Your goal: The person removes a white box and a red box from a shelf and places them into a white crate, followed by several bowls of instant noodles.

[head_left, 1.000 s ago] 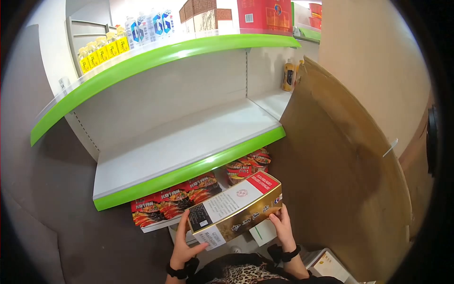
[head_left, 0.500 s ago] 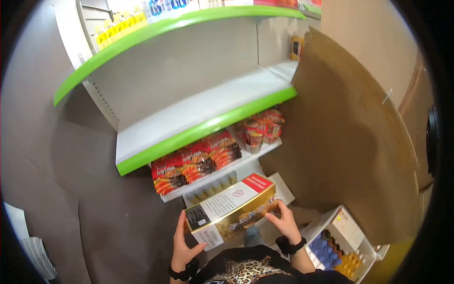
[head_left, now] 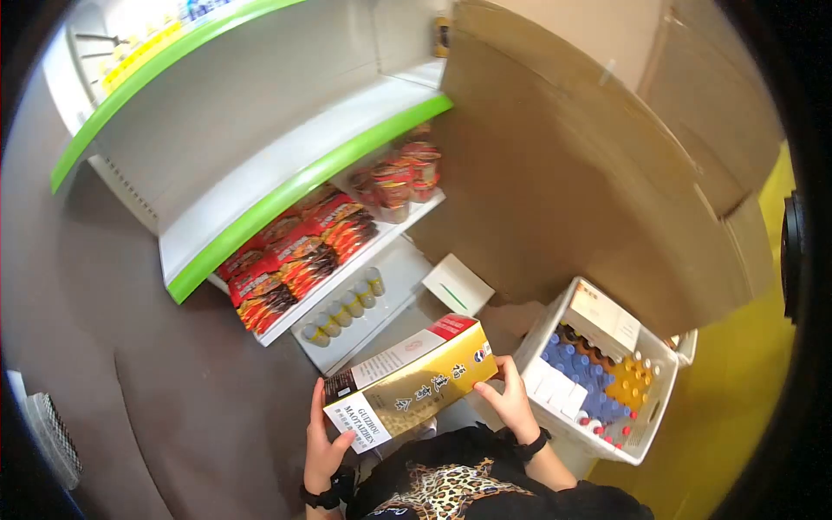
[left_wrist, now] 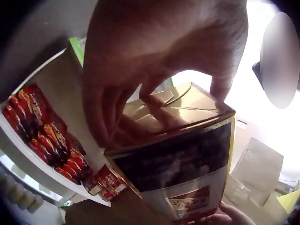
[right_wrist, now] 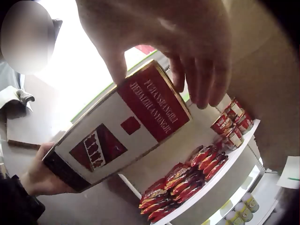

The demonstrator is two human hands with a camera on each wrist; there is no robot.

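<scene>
In front of the body I hold a long gold, white and red gift box point(head_left: 425, 390), printed GUIZHOU MAOTAIZHEN on its white end. The left hand point(head_left: 325, 446) grips the white-and-black end, thumb on the front face and fingers on the far side. At the red end, the right hand point(head_left: 511, 406) grips it with the thumb on the gold face. From the left wrist, the box's gold end flap point(left_wrist: 187, 105) shows under the curled fingers. The right wrist view shows the red panel point(right_wrist: 152, 101) between thumb and fingers.
Red snack packets point(head_left: 290, 251) and red tubs point(head_left: 403, 182) line a low shelf; cans point(head_left: 347, 308) stand below. A white crate point(head_left: 637, 451) of bottles and boxes sits at right. Brown cardboard point(head_left: 555, 173) walls off the right of the green-edged shelf point(head_left: 303, 186). A white box point(head_left: 459, 286) lies near the cans.
The head view has swung down and right, bringing the crate and the cans fully into sight. Both hands keep holding the gift box, now turned so its gold face shows more.
</scene>
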